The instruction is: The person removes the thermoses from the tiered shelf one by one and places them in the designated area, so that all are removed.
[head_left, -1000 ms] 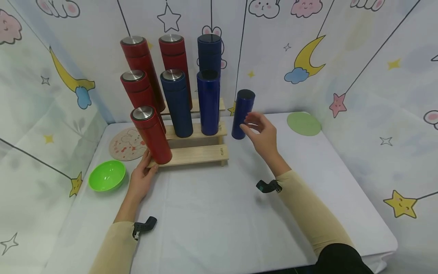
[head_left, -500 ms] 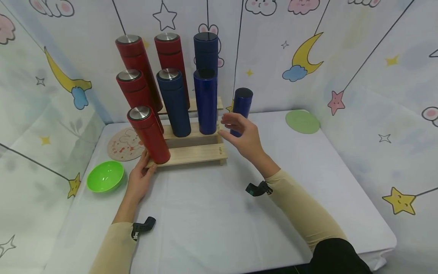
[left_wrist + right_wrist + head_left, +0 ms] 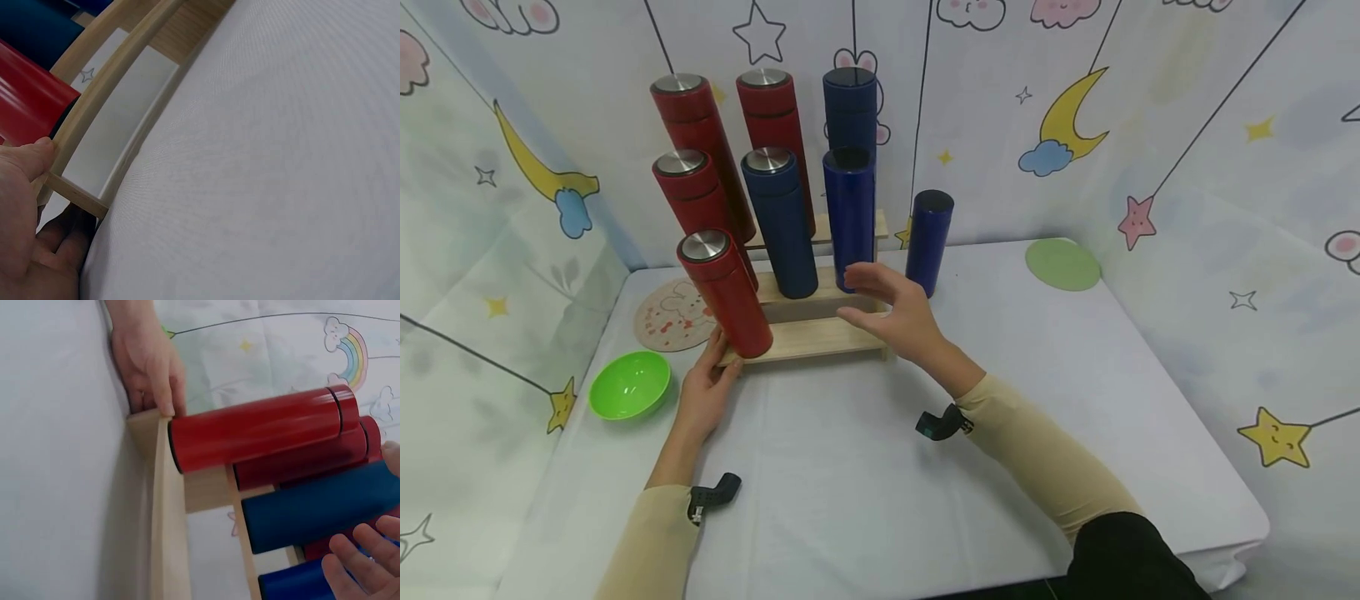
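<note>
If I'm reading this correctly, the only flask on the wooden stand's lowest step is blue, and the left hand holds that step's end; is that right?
Not quite: the flask on the wooden stand's lowest step is red, not blue, as the head view shows. It is indeed the only one there, and the left hand holds that step's end.

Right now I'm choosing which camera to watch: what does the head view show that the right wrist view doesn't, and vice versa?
Only the head view shows the green round mat and the silver lid top of the front red bottle.
Only the right wrist view shows a rainbow drawing.
Both show that bottle standing on the wooden rack, the left grip holding the rack's left end, and the right grip.
</note>
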